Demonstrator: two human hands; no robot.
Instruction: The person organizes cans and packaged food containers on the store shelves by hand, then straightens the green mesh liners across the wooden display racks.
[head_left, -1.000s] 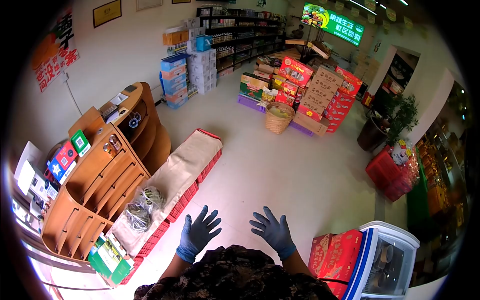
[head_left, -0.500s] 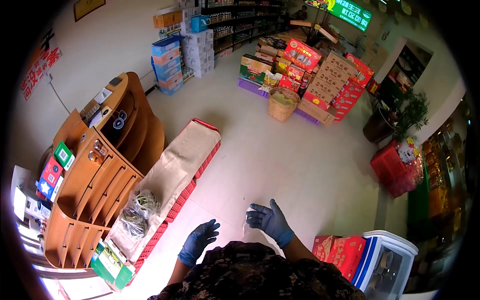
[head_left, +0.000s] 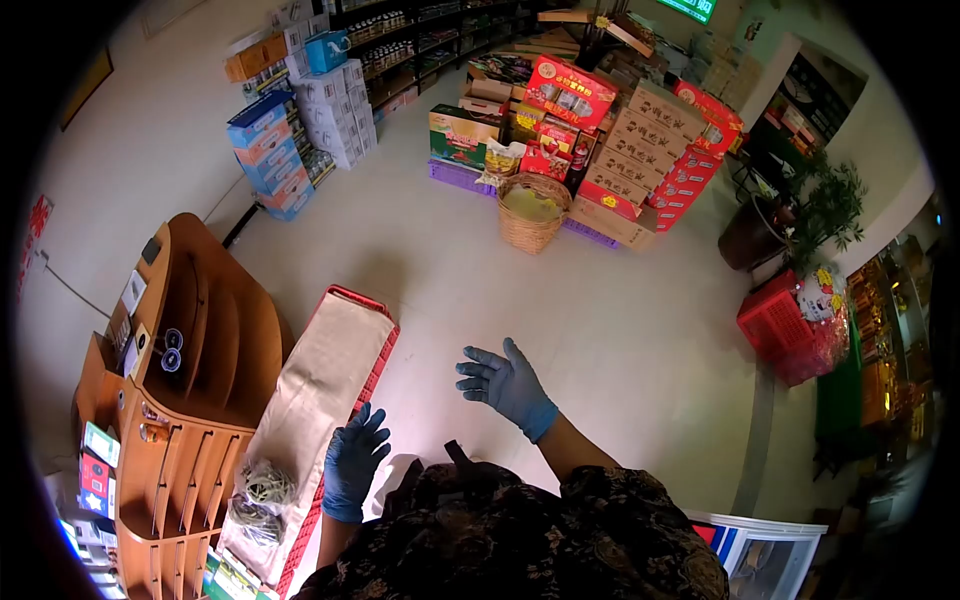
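Note:
Both my hands wear blue-grey gloves. My left hand (head_left: 352, 462) is held near the long cloth-covered row of red crates, with its fingers apart and nothing seen in it. My right hand (head_left: 508, 388) reaches out over the floor, fingers spread, and it holds nothing that I can see. On the beige cloth (head_left: 330, 350), to the left of my left hand, lie two clear plastic bags of green stringy vegetables: one bag (head_left: 268, 483) sits just behind the other bag (head_left: 255, 522).
A curved wooden counter (head_left: 205, 425) stands at the left. Ahead are a wicker basket (head_left: 532, 225) and stacked cartons (head_left: 640, 140). A potted plant (head_left: 825, 215) and red crate (head_left: 772, 318) stand right. A glass-topped chest (head_left: 770, 555) is at the lower right.
The view has shifted forward and turned, so the basket and cartons appear nearer. My hands have risen in view. A whitish translucent thing seen by my right hand earlier no longer shows.

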